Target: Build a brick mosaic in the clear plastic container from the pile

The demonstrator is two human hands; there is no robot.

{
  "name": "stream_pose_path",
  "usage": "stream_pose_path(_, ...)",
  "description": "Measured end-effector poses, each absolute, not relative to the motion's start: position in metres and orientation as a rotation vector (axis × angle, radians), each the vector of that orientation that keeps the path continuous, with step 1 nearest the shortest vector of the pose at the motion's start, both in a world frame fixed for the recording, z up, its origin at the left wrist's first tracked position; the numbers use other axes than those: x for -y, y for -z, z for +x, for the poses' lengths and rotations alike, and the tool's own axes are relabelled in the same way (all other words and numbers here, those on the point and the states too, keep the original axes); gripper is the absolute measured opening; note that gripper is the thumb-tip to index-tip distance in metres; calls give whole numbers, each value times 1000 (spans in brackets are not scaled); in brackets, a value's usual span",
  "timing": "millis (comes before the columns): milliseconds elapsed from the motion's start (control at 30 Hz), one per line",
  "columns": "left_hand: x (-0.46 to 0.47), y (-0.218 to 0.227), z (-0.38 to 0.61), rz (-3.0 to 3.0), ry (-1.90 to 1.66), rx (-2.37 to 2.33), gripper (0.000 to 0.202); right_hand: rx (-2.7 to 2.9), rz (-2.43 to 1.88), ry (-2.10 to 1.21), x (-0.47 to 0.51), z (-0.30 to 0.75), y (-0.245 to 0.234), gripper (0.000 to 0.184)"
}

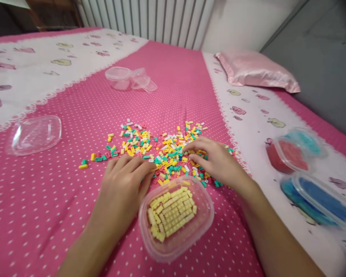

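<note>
A loose pile of small toy building bricks (170, 148) in yellow, green, red, white and cream lies on the pink bed sheet. My left hand (127, 177) rests at the pile's near left edge, fingers bent down and close together; whatever is under the fingertips is hidden. At the right side of the pile, my right hand (212, 156) reaches in with thumb and index finger apart, their tips touching or just above the bricks. Between my forearms stands a clear plastic tub (203, 219). Inside it, pale yellow bricks (174, 211) lie in packed rows.
A clear lid (36, 134) lies at left. Further back are empty clear tubs (118, 79). On the right stand a tub with red contents (288, 156), a turquoise one (305, 142) and a blue one (324, 200). A pink pillow (256, 71) lies against the grey wall.
</note>
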State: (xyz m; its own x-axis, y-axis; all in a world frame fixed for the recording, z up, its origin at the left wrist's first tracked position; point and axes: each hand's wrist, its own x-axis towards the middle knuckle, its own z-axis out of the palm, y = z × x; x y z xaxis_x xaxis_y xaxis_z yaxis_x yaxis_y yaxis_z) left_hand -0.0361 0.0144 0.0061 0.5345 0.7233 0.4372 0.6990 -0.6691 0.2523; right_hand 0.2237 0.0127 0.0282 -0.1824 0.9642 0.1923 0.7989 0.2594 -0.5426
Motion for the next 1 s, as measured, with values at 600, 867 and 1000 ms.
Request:
stream_pose_path(600,-20,-13,-47,2663,-784,-1438,24,2140,-1685,-377,-13,240,-38,8)
stream_pose_path(867,-19,-11,-47,2699,-722,-1465,25,2263,-1797,-207,-8,221,-30,10)
stream_pose_path(1000,-20,-10,-48,2691,-718,-1472,25,2236,-1781,-196,-7,218,-32,9)
